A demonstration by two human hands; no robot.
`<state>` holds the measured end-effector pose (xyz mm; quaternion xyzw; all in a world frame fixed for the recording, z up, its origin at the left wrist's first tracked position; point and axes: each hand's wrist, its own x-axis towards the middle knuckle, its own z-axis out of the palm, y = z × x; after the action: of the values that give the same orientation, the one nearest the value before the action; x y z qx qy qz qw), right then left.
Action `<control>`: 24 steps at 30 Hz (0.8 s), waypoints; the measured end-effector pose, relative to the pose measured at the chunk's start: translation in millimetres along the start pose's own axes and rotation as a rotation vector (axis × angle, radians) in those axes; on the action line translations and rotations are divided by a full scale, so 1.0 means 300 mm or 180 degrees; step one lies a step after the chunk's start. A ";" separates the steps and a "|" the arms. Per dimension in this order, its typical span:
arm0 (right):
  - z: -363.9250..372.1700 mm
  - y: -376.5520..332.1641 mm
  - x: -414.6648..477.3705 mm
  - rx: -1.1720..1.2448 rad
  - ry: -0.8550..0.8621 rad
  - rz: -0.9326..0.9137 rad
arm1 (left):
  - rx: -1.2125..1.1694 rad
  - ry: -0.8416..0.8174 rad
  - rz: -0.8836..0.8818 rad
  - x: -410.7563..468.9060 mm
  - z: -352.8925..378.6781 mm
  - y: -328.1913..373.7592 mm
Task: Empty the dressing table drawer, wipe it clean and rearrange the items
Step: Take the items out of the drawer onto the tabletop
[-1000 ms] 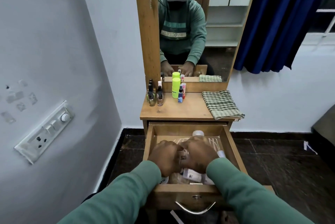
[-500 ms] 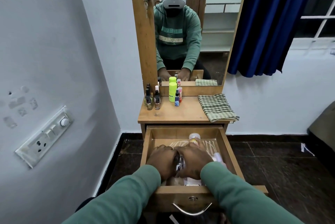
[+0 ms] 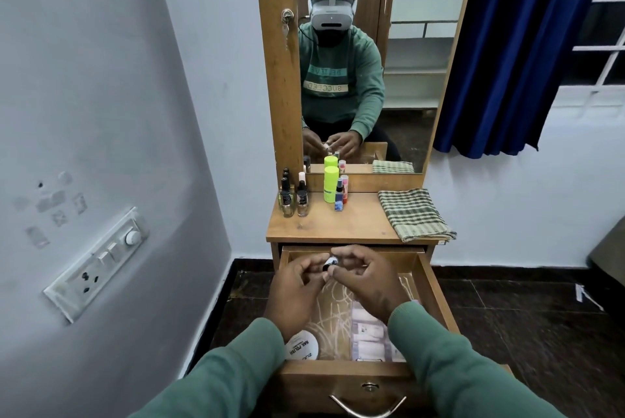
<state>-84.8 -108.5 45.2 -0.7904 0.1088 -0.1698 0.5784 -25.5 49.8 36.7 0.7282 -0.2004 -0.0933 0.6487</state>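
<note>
The wooden drawer (image 3: 436,296) of the dressing table is pulled out below me. Both my hands hover over its far half and pinch one small round item (image 3: 330,263) with a white top and dark rim. My left hand (image 3: 297,285) holds it from the left, my right hand (image 3: 365,279) from the right. Inside the drawer lie a white round nail polish remover tub (image 3: 302,346), a clear bag of cotton buds (image 3: 333,309) and flat pale packets (image 3: 370,333). On the tabletop (image 3: 341,226) stand nail polish bottles (image 3: 294,199), a neon green bottle (image 3: 330,183) and small red and blue bottles (image 3: 341,193).
A folded green checked cloth (image 3: 414,214) lies on the tabletop's right side, overhanging the edge. A mirror (image 3: 365,62) rises behind. A grey wall with a switch panel (image 3: 98,262) stands close on the left. Dark tiled floor (image 3: 527,313) lies right of the drawer; a blue curtain (image 3: 514,45) hangs there.
Both hands have lifted out of the drawer's near half toward its far end, holding a small round item between the fingertips. The nail polish remover tub and packets are uncovered.
</note>
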 end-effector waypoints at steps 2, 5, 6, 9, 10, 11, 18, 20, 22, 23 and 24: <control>0.012 -0.024 0.022 0.0240 0.0049 0.0018 | -0.0213 0.0266 0.0008 0.016 0.012 0.020; 0.030 -0.054 0.061 0.0258 0.0035 -0.0047 | -0.0178 0.0634 0.0150 0.050 0.018 0.032; 0.038 -0.064 0.075 0.0197 0.0040 -0.0103 | -0.0129 0.0730 0.0171 0.060 0.017 0.037; 0.074 -0.084 0.121 0.0071 -0.0018 -0.0208 | -0.0036 0.0987 0.0120 0.105 0.007 0.046; 0.091 -0.088 0.138 0.0015 -0.0011 -0.0188 | 0.0001 0.1055 0.0104 0.121 0.001 0.049; 0.108 -0.094 0.156 -0.0036 0.0030 -0.0170 | 0.0055 0.1116 0.0102 0.138 -0.005 0.053; 0.232 -0.103 0.284 -0.0517 0.0239 -0.0298 | 0.0569 0.1314 0.0136 0.221 -0.079 0.053; 0.255 -0.099 0.305 -0.0687 0.0299 -0.0297 | 0.0611 0.1304 0.0116 0.231 -0.096 0.041; 0.274 -0.089 0.325 -0.0782 0.0430 -0.0317 | 0.0544 0.1298 0.0112 0.244 -0.106 0.025; 0.281 -0.084 0.331 -0.0818 0.0484 -0.0335 | 0.0532 0.1281 0.0111 0.250 -0.108 0.016; 0.285 -0.082 0.335 -0.0840 0.0524 -0.0340 | 0.0549 0.1252 0.0114 0.254 -0.107 0.009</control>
<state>40.5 -63.0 59.5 -0.8476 0.1351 -0.2488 0.4489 55.4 47.3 53.3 0.7815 -0.0900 0.0797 0.6122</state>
